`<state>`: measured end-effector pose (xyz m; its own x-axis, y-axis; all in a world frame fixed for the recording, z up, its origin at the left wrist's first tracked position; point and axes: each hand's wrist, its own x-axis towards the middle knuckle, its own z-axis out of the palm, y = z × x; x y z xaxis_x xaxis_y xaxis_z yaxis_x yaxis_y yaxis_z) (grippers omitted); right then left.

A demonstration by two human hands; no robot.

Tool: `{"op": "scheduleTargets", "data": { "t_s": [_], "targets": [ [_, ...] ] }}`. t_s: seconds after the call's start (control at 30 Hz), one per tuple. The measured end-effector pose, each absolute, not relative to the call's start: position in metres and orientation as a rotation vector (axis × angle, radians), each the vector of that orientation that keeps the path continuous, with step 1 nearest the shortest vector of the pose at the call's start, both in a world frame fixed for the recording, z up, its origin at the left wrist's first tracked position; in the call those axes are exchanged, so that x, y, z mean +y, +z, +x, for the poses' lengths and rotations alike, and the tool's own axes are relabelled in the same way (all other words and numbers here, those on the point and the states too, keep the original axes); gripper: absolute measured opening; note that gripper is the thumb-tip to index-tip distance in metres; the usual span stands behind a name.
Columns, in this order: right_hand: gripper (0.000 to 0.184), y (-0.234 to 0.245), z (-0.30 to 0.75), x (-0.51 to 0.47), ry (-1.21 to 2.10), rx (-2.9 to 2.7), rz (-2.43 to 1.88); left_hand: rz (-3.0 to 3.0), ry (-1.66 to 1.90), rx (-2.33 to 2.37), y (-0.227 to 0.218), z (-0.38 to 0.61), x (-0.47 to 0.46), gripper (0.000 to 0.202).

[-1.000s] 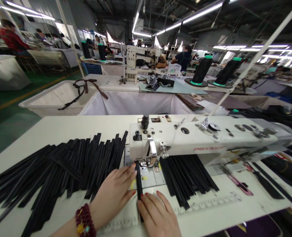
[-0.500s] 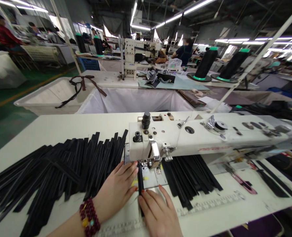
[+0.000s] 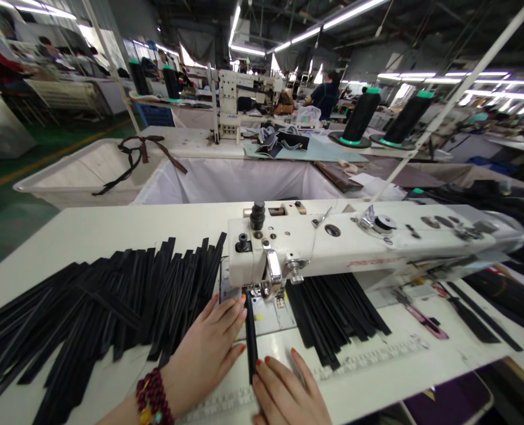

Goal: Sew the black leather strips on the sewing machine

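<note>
A narrow black strip (image 3: 250,339) runs from under the presser foot of the white sewing machine (image 3: 328,239) toward me. My left hand (image 3: 213,345) lies flat on the left of the strip, its fingertips touching the edge close to the presser foot and its thumb apart. Its wrist wears a dark red bead bracelet. My right hand (image 3: 286,389) rests with spread fingers by the strip's near end, the index fingertip at its edge. Left of the machine lies a wide pile of black strips (image 3: 111,301). More black strips (image 3: 333,313) lie under the machine arm.
Pink-handled snips (image 3: 421,316) and a dark blade-like tool (image 3: 472,319) lie on the right of the table. A measuring scale (image 3: 368,357) runs along the near side. Beyond the table are a white bin (image 3: 80,171), thread cones (image 3: 362,115) and another sewing machine (image 3: 231,100).
My right hand has slid toward me along the strip, exposing more of it. My left hand stays beside the presser foot. The whole view has shifted slightly.
</note>
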<state>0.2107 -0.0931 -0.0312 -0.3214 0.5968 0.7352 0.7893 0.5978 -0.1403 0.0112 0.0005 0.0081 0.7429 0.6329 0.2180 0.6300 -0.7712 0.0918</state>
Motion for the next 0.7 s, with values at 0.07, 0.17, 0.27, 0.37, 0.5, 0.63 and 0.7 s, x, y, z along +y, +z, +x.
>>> {"op": "scheduleTargets", "data": {
  "t_s": [0.07, 0.17, 0.27, 0.37, 0.5, 0.63, 0.7],
  "targets": [
    [0.03, -0.028, 0.212, -0.089, -0.287, -2.06, -1.102, 2.895, 0.377, 1.087, 0.007, 0.012, 0.004, 0.04],
    [0.029, -0.02, 0.214, -0.08, -0.241, -2.106, -1.104, 2.882, 0.346, 1.122, 0.005, 0.014, 0.011, 0.038],
    [0.026, -0.013, 0.217, -0.071, -0.216, -2.145, -1.106, 2.864, 0.312, 1.143, 0.005, 0.015, 0.017, 0.037],
    [0.021, -0.009, 0.217, -0.063, -0.196, -2.185, -1.125, 2.822, 0.291, 1.174, 0.005, 0.017, 0.022, 0.032],
    [0.022, -0.008, 0.217, -0.054, -0.164, -2.223, -1.177, 2.782, 0.249, 1.189, 0.006, 0.019, 0.027, 0.026],
    [0.024, -0.008, 0.217, -0.045, -0.144, -2.276, -1.22, 2.78, 0.231, 1.169, 0.008, 0.02, 0.031, 0.025],
    [0.024, -0.008, 0.216, -0.04, -0.146, -2.296, -1.244, 2.782, 0.234, 1.156, 0.009, 0.02, 0.033, 0.025]
  ]
}}
